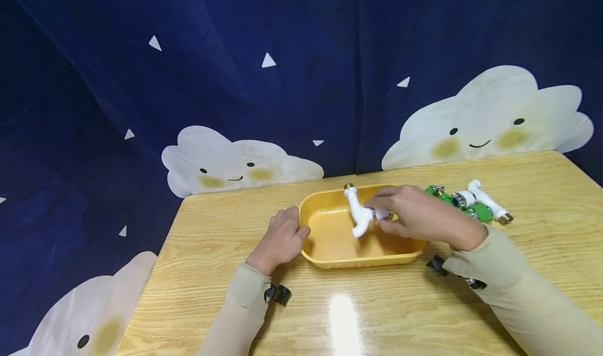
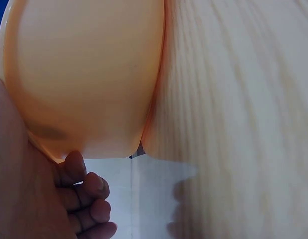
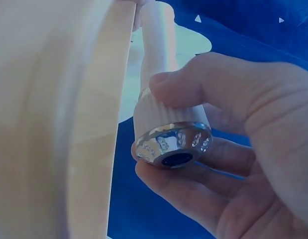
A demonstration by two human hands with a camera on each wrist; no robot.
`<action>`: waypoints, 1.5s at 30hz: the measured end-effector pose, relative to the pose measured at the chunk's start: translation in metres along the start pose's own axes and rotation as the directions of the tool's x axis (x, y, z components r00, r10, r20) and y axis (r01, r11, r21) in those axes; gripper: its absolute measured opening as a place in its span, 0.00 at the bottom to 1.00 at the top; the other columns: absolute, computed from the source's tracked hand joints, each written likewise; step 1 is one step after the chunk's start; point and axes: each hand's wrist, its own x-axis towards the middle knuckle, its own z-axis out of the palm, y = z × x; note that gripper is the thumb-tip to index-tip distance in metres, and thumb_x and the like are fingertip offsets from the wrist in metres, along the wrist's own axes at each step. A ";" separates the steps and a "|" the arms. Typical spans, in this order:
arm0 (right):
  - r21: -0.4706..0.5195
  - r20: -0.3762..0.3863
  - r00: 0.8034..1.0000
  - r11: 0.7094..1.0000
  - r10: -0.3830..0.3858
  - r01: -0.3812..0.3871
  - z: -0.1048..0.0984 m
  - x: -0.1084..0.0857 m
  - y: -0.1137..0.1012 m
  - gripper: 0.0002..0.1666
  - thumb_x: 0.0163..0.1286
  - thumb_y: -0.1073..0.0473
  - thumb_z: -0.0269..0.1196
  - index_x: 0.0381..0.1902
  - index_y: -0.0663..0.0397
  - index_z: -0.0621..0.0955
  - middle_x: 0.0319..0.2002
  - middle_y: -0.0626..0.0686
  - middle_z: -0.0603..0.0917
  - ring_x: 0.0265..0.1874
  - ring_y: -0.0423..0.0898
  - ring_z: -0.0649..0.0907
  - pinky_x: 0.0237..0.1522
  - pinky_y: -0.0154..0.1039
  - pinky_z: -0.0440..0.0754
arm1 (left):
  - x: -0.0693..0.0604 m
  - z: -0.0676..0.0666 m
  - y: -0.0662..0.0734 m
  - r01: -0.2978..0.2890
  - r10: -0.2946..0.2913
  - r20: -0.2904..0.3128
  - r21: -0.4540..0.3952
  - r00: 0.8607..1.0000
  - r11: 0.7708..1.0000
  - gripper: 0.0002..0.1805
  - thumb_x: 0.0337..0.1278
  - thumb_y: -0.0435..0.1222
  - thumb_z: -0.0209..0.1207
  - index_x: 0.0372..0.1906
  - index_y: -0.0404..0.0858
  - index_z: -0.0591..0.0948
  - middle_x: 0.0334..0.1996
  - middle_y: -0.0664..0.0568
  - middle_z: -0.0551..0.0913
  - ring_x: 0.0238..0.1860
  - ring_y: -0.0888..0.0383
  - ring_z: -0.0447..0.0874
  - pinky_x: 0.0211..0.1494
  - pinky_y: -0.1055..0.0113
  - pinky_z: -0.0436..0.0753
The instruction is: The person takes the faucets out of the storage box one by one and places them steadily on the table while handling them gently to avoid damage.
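Note:
A white plastic faucet (image 1: pixel 360 218) with a brass threaded end is held over the yellow basin (image 1: pixel 365 263). My right hand (image 1: pixel 416 213) grips it by its ribbed knob (image 3: pixel 166 115), thumb on one side and fingers on the other. The knob's silver cap with a blue centre faces the right wrist camera. At the basin's left end, my left hand (image 1: pixel 282 236) holds the rim, with the thumb at the edge and the fingers (image 2: pixel 96 186) curled along the outside.
Right of the basin lies another white faucet (image 1: pixel 485 199) beside green fittings (image 1: pixel 480 212), partly hidden behind my right hand. All of it stands on a wooden table (image 1: pixel 226 214). A dark blue curtain (image 1: pixel 330 84) with cloud prints hangs behind the table's far edge.

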 end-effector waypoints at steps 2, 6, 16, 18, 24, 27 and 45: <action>-0.001 -0.003 1.000 1.000 0.002 -0.002 -0.001 0.000 0.000 0.22 0.60 0.64 0.69 0.54 0.56 0.87 0.49 0.56 0.90 0.38 0.46 0.88 0.41 0.43 0.87 | 0.000 0.000 0.000 0.000 0.000 -0.003 0.000 1.000 1.000 0.09 0.68 0.42 0.46 0.32 0.44 0.70 0.29 0.51 0.69 0.34 0.53 0.64 0.44 0.62 0.61; -0.009 -0.011 1.000 1.000 0.003 -0.003 -0.003 0.000 0.000 0.21 0.60 0.64 0.69 0.53 0.55 0.88 0.49 0.55 0.90 0.38 0.45 0.88 0.41 0.43 0.86 | 0.000 0.000 -0.001 0.000 0.000 -0.006 -0.002 1.000 1.000 0.09 0.67 0.42 0.47 0.32 0.44 0.71 0.29 0.51 0.69 0.34 0.53 0.65 0.44 0.62 0.61; 0.005 -0.017 1.000 1.000 -0.002 0.002 -0.005 0.002 0.002 0.22 0.59 0.64 0.69 0.53 0.56 0.88 0.44 0.52 0.90 0.30 0.37 0.80 0.35 0.35 0.81 | -0.001 -0.001 -0.001 0.003 -0.003 -0.003 -0.001 1.000 1.000 0.09 0.68 0.42 0.47 0.32 0.44 0.71 0.29 0.51 0.69 0.34 0.52 0.64 0.43 0.62 0.61; 0.002 -0.013 1.000 1.000 -0.004 0.004 -0.004 0.002 0.001 0.22 0.60 0.64 0.69 0.54 0.56 0.88 0.44 0.52 0.90 0.30 0.38 0.81 0.35 0.37 0.82 | -0.001 -0.001 0.000 0.006 -0.006 -0.001 -0.004 1.000 1.000 0.09 0.68 0.42 0.47 0.32 0.44 0.71 0.29 0.51 0.69 0.34 0.52 0.64 0.43 0.62 0.61; -0.005 0.006 1.000 1.000 -0.001 0.001 -0.002 0.002 0.000 0.22 0.60 0.63 0.70 0.54 0.55 0.88 0.48 0.54 0.90 0.35 0.42 0.86 0.39 0.41 0.86 | -0.003 0.000 0.001 0.008 -0.008 0.011 -0.018 1.000 1.000 0.09 0.68 0.42 0.47 0.32 0.44 0.71 0.29 0.51 0.69 0.34 0.52 0.64 0.44 0.62 0.61; -0.005 0.005 1.000 1.000 -0.005 0.005 -0.002 0.002 0.000 0.21 0.60 0.63 0.70 0.54 0.55 0.88 0.49 0.54 0.90 0.36 0.43 0.87 0.40 0.41 0.86 | -0.002 0.000 0.001 0.007 -0.007 0.014 -0.012 1.000 1.000 0.09 0.68 0.42 0.47 0.32 0.44 0.71 0.29 0.51 0.68 0.34 0.53 0.64 0.44 0.62 0.60; -0.031 -0.076 0.996 0.999 -0.042 0.040 -0.002 -0.013 0.010 0.22 0.61 0.62 0.73 0.55 0.54 0.87 0.51 0.55 0.90 0.38 0.44 0.89 0.43 0.44 0.88 | -0.001 -0.001 0.001 -0.004 0.004 0.010 0.011 1.000 1.000 0.09 0.69 0.41 0.47 0.32 0.44 0.71 0.29 0.52 0.68 0.34 0.53 0.64 0.44 0.62 0.61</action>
